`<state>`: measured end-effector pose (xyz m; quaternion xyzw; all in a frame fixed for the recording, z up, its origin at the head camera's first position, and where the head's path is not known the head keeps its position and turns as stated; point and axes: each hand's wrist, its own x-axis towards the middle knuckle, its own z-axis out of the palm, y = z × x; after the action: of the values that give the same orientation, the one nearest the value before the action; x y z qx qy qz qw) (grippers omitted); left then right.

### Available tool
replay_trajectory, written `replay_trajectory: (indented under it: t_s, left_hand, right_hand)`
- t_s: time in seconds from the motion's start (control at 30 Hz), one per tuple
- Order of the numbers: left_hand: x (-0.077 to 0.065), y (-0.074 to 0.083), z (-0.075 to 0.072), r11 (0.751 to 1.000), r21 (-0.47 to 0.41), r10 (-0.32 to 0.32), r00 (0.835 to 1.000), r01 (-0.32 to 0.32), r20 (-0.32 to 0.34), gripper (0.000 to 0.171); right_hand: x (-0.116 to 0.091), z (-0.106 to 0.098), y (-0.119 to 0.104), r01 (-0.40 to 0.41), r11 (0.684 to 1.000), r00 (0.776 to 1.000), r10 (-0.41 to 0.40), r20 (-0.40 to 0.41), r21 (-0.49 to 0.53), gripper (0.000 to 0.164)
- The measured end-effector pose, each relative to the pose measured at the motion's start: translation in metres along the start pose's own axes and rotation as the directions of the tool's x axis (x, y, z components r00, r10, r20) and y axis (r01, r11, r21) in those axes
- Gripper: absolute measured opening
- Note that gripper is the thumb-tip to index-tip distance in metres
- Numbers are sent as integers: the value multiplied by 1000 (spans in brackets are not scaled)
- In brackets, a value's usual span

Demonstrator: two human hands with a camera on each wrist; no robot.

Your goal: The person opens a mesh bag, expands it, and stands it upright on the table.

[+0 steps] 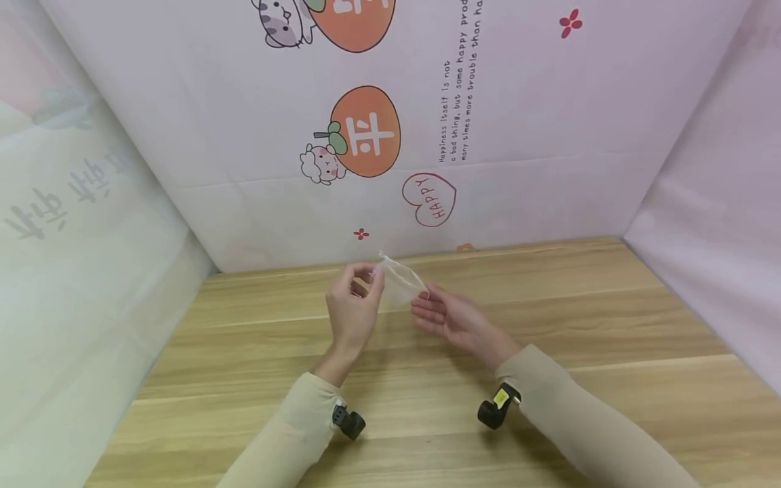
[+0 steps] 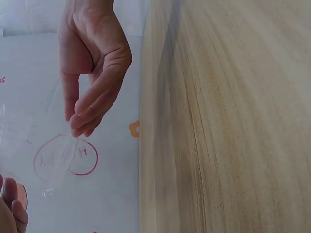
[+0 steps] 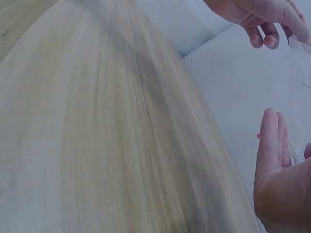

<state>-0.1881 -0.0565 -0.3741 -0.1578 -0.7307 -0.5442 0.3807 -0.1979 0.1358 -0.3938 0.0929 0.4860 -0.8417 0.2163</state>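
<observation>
A small clear plastic bag [image 1: 399, 281] is held in the air between the two hands, above the table. My left hand [image 1: 355, 305] pinches one end of it between thumb and fingertips; the left wrist view also shows this hand [image 2: 97, 63] with the see-through film [image 2: 60, 165] hanging from the tips. At the other end, my right hand [image 1: 457, 322] holds the bag's edge by the thumb, its other fingers fairly straight. In the right wrist view the right hand [image 3: 282, 184] is partly cut off, and the bag is faint against the pale background.
Beneath the hands is a wood-grain table [image 1: 403, 413]. A white printed sheet [image 1: 518, 135] stands along its back edge, with pale sheets [image 1: 73, 271] at both sides. Each sleeve carries a small black wrist camera [image 1: 349, 421].
</observation>
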Motion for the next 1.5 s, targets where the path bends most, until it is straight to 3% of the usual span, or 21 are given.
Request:
replay_trajectory:
  t_s: [0.2,0.43,0.63,0.77,0.83,0.9,1.03,1.13,1.27,1.43,1.5]
  left_hand:
    - [-2,2,0,1000,-8,23,1000,-23,5,9]
    - [-5,0,-2,999,2,41,999,-41,16,9]
    - [-9,0,-9,999,40,-26,995,22,98,15]
    - [-12,-1,-14,992,42,-125,973,119,194,26]
    - [-14,-2,-17,981,48,-196,948,190,252,35]
    - [-16,-5,-21,962,50,-269,908,267,321,46]
    - [-16,-15,-30,906,20,-383,802,422,459,57]
    - [-12,-25,-35,853,-29,-430,732,522,528,49]
    - [-3,-39,-37,755,-76,-511,656,652,556,45]
    - [8,-53,-28,567,-167,-615,550,806,565,63]
    - [12,-58,-21,513,-205,-614,524,833,591,68]
  right_hand:
    - [1,1,-3,-9,999,1000,10,-21,36,30]
    - [3,-1,-8,17,999,1000,-16,-24,47,22]
    - [5,-4,-16,44,999,999,-44,6,23,21]
    - [5,-3,-26,76,997,997,-76,12,-1,20]
    - [5,-3,-31,99,994,995,-98,18,-44,19]
    - [5,-2,-38,121,987,993,-119,26,-106,19]
    - [2,-2,-51,175,956,984,-173,30,-237,18]
    - [-2,-1,-59,211,925,976,-217,17,-316,17]
    - [-8,3,-65,247,876,964,-265,16,-413,22]
    - [-13,8,-69,270,822,956,-289,41,-502,28]
    - [-14,9,-70,277,803,954,-295,52,-528,27]
